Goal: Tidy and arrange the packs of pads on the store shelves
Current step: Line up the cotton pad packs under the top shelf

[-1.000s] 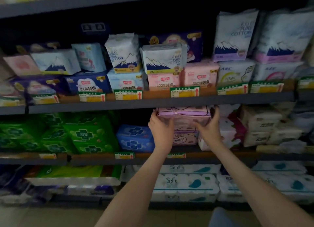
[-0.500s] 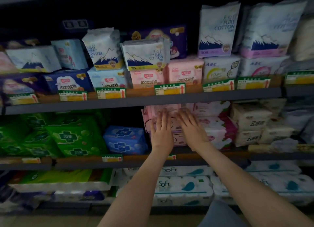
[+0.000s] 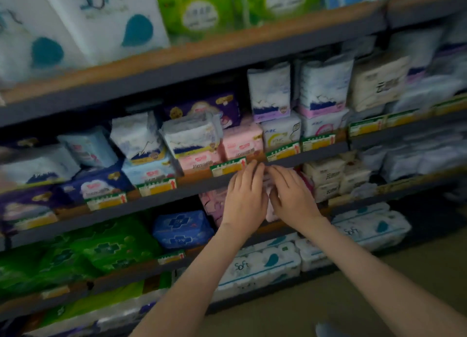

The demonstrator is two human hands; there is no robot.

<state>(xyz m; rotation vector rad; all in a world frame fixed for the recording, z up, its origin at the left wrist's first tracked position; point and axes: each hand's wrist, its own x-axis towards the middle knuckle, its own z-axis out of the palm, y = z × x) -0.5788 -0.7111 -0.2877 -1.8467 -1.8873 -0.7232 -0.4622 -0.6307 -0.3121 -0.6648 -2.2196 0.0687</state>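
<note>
Both hands reach into the lower shelf (image 3: 121,273), set close together against the pink packs (image 3: 213,205). These packs stand stacked on that shelf, just right of a blue pack (image 3: 182,229) and left of some beige packs (image 3: 326,180). The left hand (image 3: 243,197) lies flat on the front of the stack. Its fingers are straight and side by side, pointing up, with the tips at the grey rail (image 3: 161,201) of the shelf above, near a price tag (image 3: 228,166). The right hand (image 3: 293,195) lies beside it, with fingers stretched up and to the left until they almost meet the left fingertips. A pale strip of pack shows in the gap between the palms. Neither grip curls round anything: both are spread and pressed flat on the packs. Left of the blue pack, green packs (image 3: 108,248) fill the rest of the shelf. The shelf above carries more packs: pink ones (image 3: 242,141), white ones with a mountain print (image 3: 269,91), and purple ones (image 3: 25,205) farther left. Below the hands lie white rolls (image 3: 255,268) marked "Soft". The view is tilted and blurred, so smaller print cannot be read.
</note>
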